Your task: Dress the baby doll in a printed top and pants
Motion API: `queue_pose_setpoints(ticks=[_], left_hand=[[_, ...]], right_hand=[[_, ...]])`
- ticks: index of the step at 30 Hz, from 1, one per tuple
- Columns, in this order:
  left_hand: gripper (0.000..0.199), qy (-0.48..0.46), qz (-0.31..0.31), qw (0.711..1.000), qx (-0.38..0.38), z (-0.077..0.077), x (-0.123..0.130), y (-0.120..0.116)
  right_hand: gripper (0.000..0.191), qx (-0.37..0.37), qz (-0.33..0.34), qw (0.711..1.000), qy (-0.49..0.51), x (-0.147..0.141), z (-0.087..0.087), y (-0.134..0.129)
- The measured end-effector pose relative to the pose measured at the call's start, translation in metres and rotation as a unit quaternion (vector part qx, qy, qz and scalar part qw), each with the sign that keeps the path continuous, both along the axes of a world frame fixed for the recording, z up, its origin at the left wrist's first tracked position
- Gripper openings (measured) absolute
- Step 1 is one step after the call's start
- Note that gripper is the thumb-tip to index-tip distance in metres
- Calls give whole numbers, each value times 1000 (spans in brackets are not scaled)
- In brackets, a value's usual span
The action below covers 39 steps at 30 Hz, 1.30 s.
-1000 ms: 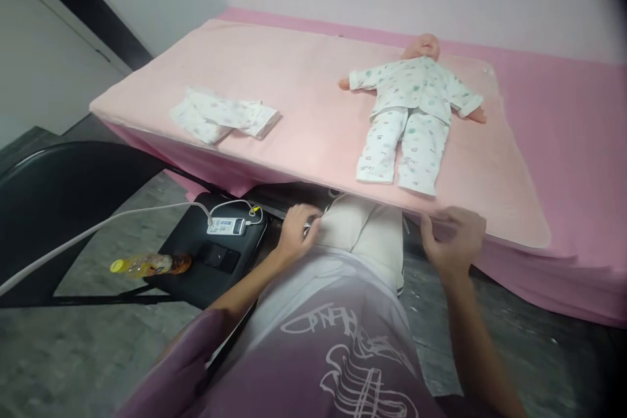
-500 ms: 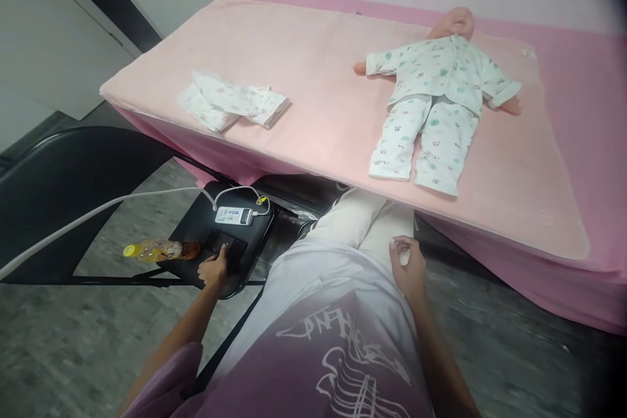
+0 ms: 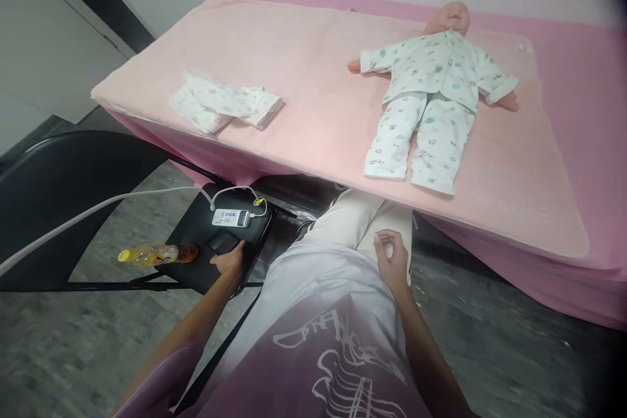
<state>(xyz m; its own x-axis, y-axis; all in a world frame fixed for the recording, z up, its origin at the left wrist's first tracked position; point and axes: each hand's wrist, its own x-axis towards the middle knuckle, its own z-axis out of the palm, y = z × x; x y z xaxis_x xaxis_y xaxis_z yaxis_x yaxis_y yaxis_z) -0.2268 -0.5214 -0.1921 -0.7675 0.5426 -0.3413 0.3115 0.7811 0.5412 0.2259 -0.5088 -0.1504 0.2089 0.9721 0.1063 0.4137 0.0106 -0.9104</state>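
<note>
On the black chair seat, my left hand point(image 3: 230, 262) has its fingers and thumb around the near edge of a dark, flat phone point(image 3: 222, 243). My right hand point(image 3: 393, 256) rests over my light trousers with thumb and fingers curled into a ring, nothing visible in it. A baby doll point(image 3: 455, 16) lies face up on the right part of the table. It wears a white printed jacket point(image 3: 441, 68) and matching trousers point(image 3: 438, 144). Folded white printed baby clothes point(image 3: 225, 102) lie on the left part of the table.
A pink padded mat point(image 3: 304, 65) covers the table up to its front edge. The black folding chair point(image 3: 191, 271) beside me bears a white power bank point(image 3: 230, 217) with a cable point(image 3: 98, 209) and a yellow-capped bottle point(image 3: 159, 255) on its side.
My left hand has shifted right along the seat to the phone's near edge, and the phone has turned slightly. My right hand has moved a little left over my thigh.
</note>
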Motion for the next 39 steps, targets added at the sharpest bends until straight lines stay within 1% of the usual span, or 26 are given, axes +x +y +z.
queue_pose_setpoints(ticks=[2, 3, 4, 5, 7, 9, 11, 13, 15, 17, 19, 21, 22, 24, 25, 27, 29, 32, 36, 39], left_hand=[[68, 20, 74, 997, -29, 0, 13, -13], [77, 23, 91, 995, -29, 0, 22, -18], [85, 18, 83, 996, -12, 2, 33, -21], [91, 8, 58, 998, 20, 5, 45, -22], [94, -25, -21, 993, 110, 13, 73, -15], [93, -65, -102, 975, 186, 24, 102, -1], [93, -97, -176, 953, 226, 33, 131, 16], [92, -112, -241, 933, 243, 38, 157, 34], [91, -124, -285, 919, 241, 40, 181, 48], [91, -140, -305, 915, 225, 38, 201, 61], [94, -160, -320, 910, 212, 33, 216, 71], [102, -184, -346, 896, 208, 28, 222, 80], [106, -201, -366, 885, 208, 25, 222, 83], [111, -245, -414, 853, 204, 20, 218, 87], [110, -270, -435, 835, 203, 17, 214, 88], [101, -317, -463, 802, 203, 13, 205, 89], [93, -351, -473, 782, 205, 10, 199, 90], [90, -365, -478, 770, 214, 7, 196, 90], [91, -357, -476, 776, 211, 8, 194, 92], [89, -381, -468, 775, 187, 9, 191, 93]], right_hand=[[23, -9, 26, 1000, 15, -7, 0, -1], [22, -16, 40, 999, 21, -10, 0, -1], [22, -24, 54, 998, 27, -14, 0, -1], [21, -34, 68, 997, 34, -17, 0, 0], [22, -53, 98, 992, 54, -26, 2, 6], [26, -64, 132, 985, 89, -38, 5, 18], [35, -74, 162, 974, 137, -52, 9, 37], [47, -88, 175, 963, 187, -65, 12, 60], [56, -103, 173, 951, 236, -76, 14, 85], [59, -116, 174, 932, 295, -80, 15, 104], [57, -134, 171, 914, 343, -78, 13, 117], [55, -155, 146, 908, 362, -71, 9, 123], [55, -167, 130, 907, 363, -67, 5, 124], [53, -190, 107, 904, 368, -59, -2, 125], [52, -198, 103, 901, 373, -56, -5, 124], [49, -203, 105, 896, 381, -52, -9, 124], [47, -200, 109, 893, 388, -50, -10, 124], [48, -199, 108, 890, 395, -51, -8, 124], [51, -203, 112, 887, 398, -52, -6, 124], [52, -202, 120, 876, 421, -52, -5, 125]])
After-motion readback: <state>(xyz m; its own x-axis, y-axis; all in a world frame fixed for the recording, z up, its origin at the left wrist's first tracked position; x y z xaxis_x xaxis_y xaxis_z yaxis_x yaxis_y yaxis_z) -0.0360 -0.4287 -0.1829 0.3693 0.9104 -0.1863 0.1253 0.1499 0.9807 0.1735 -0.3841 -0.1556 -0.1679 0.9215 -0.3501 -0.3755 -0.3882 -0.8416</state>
